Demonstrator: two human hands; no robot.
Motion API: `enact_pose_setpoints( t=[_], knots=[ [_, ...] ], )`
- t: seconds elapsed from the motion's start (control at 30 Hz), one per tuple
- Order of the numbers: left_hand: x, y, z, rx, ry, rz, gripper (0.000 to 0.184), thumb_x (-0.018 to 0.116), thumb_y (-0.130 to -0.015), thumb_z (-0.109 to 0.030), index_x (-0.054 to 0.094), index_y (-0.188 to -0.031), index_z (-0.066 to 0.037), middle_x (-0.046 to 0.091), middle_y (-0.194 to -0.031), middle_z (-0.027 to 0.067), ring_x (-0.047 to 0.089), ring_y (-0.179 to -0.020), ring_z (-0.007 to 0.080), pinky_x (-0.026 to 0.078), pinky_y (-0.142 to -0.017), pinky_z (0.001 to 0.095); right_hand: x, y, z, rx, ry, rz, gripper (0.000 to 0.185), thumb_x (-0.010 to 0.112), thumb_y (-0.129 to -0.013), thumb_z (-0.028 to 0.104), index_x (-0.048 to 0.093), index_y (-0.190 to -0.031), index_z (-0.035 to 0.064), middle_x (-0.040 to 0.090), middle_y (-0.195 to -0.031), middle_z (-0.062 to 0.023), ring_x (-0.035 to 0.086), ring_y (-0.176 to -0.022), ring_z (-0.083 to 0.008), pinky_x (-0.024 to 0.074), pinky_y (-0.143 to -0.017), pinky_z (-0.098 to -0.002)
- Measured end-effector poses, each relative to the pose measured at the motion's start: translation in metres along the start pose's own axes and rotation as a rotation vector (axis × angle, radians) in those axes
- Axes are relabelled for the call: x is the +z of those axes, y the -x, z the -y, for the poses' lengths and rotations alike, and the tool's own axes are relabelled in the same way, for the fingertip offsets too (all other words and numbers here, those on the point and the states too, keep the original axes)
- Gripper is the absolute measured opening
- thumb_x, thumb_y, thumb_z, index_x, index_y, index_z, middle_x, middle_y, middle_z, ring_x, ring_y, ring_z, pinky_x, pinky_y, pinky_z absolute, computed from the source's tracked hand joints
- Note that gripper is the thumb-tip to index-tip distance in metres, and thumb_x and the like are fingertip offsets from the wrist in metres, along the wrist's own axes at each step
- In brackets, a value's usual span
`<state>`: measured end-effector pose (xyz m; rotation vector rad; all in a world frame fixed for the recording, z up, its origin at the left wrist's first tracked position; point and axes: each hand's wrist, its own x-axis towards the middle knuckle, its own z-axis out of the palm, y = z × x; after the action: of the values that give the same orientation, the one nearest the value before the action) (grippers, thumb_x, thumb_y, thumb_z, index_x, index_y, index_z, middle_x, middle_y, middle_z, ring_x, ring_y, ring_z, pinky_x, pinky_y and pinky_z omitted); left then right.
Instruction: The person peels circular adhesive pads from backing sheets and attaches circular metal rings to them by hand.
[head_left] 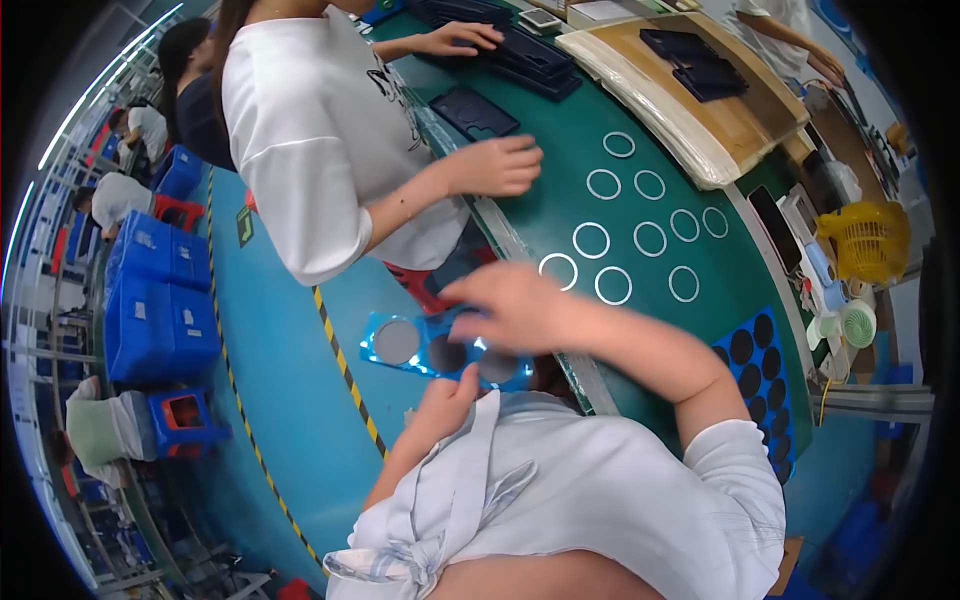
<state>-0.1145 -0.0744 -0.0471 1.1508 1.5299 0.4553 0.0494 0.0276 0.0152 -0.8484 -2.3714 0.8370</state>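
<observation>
My left hand (443,408) grips the lower edge of a shiny blue film strip (375,345), its thumb on top. The strip carries a row of round grey and dark discs and is held off the table's edge, in front of my body. Over the strip's right part is my right hand (520,308), smeared by motion. Its fingers point left above the discs, and whether they pinch anything cannot be made out. Several thin white rings (613,285) lie spread on the green table (545,215) beyond my right hand.
A blue sheet with black discs (748,380) lies along the table's near right edge. Beside me on the left a co-worker in a white shirt (300,150) reaches over dark trays (475,112). A padded board (640,105), phone (775,228) and yellow basket (868,240) stand farther off.
</observation>
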Motion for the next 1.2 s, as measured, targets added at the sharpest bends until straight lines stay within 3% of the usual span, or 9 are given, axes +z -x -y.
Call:
enact_pose_setpoints(
  t=[0.07,0.27,0.33,0.37,0.47,0.6,0.87,1.1,1.2],
  knots=[
    [0.018,-0.013,0.016,0.664,-0.061,-0.197,0.028,0.053,-0.079,-0.023,0.055,-0.088,0.003,0.058,-0.074,0.0111,0.055,-0.071,0.0189,0.043,-0.064,0.0317,0.043,0.006,0.017,-0.178,0.034,-0.123,0.048,0.056,-0.072,0.032,0.048,-0.106,0.0002,0.056,-0.09,-0.0164,0.055,-0.08,-0.032,0.0435,-0.07,-0.0377],
    [0.014,-0.008,0.011,0.775,-0.149,-0.019,0.027,0.057,-0.074,-0.008,0.05,-0.098,0.001,0.056,-0.086,0.0056,0.054,-0.076,0.0135,0.042,-0.068,0.0254,0.055,0.003,0.027,0.111,-0.106,0.285,0.047,0.054,-0.07,0.024,0.043,-0.111,0.0025,0.056,-0.084,-0.0178,0.055,-0.075,-0.0332,0.0441,-0.065,-0.0381],
    [-0.006,0.007,0.01,0.289,0.161,0.324,0.026,0.059,-0.071,-0.006,0.051,-0.095,0.0,0.056,-0.082,0.0057,0.055,-0.074,0.0142,0.043,-0.068,0.0255,0.058,0.009,0.02,0.057,-0.071,0.147,0.044,0.056,-0.068,0.018,0.045,-0.11,0.0087,0.053,-0.095,-0.0152,0.052,-0.087,-0.0307,0.0404,-0.075,-0.0361],
    [-0.014,0.012,0.011,0.262,0.281,0.287,0.021,0.06,-0.069,-0.002,0.052,-0.088,-0.002,0.056,-0.075,0.0055,0.055,-0.072,0.0141,0.043,-0.067,0.0255,0.056,0.01,0.019,0.075,-0.074,0.113,0.046,0.056,-0.066,0.018,0.045,-0.11,0.0088,0.052,-0.096,-0.0149,0.051,-0.088,-0.0302,0.0398,-0.076,-0.0359],
    [-0.03,0.015,0.033,0.338,0.97,0.248,0.036,0.044,-0.082,-0.037,0.048,-0.073,-0.002,0.053,-0.068,0.007,0.056,-0.063,0.0165,0.048,-0.058,0.0264,0.059,0.016,0.023,-0.01,0.045,-0.04,0.051,0.059,-0.06,0.013,0.046,-0.109,0.0079,0.051,-0.096,-0.0134,0.05,-0.088,-0.0282,0.0406,-0.074,-0.0351],
    [-0.031,0.022,0.009,0.118,0.852,-0.093,0.045,0.032,-0.086,-0.04,0.049,-0.076,0.001,0.053,-0.062,0.0092,0.056,-0.054,0.0189,0.049,-0.052,0.0281,0.07,0.02,0.026,-0.19,0.217,-0.132,0.054,0.063,-0.053,0.013,0.05,-0.105,0.0057,0.051,-0.093,-0.0073,0.049,-0.077,-0.0227,0.042,-0.066,-0.0336],
    [-0.024,0.02,0.007,0.283,0.834,-0.103,0.031,0.032,-0.089,-0.027,0.048,-0.083,-0.001,0.053,-0.065,0.0078,0.055,-0.057,0.0143,0.047,-0.054,0.0229,0.06,0.027,0.031,-0.197,0.166,-0.156,0.048,0.059,-0.063,0.015,0.048,-0.108,0.0012,0.046,-0.114,-0.0147,0.046,-0.101,-0.0272,0.0372,-0.084,-0.0367],
    [-0.018,0.018,0.008,0.412,0.782,-0.118,0.03,0.031,-0.09,-0.026,0.046,-0.082,-0.001,0.053,-0.072,0.0068,0.053,-0.063,0.0118,0.045,-0.059,0.0234,0.052,0.024,0.041,0.172,-0.334,0.097,0.041,0.06,-0.073,0.017,0.047,-0.106,-0.0028,0.052,-0.104,-0.0167,0.055,-0.089,-0.0255,0.043,-0.077,-0.0305],
    [-0.019,0.018,0.005,0.393,0.696,-0.118,0.031,0.031,-0.09,-0.025,0.046,-0.081,0.0,0.054,-0.072,0.0069,0.053,-0.061,0.0123,0.045,-0.059,0.023,0.067,0.024,0.027,0.356,-0.963,0.147,0.041,0.058,-0.076,0.01,0.042,-0.111,-0.0026,0.051,-0.106,-0.014,0.053,-0.091,-0.0185,0.0429,-0.078,-0.0272]
  ],
)
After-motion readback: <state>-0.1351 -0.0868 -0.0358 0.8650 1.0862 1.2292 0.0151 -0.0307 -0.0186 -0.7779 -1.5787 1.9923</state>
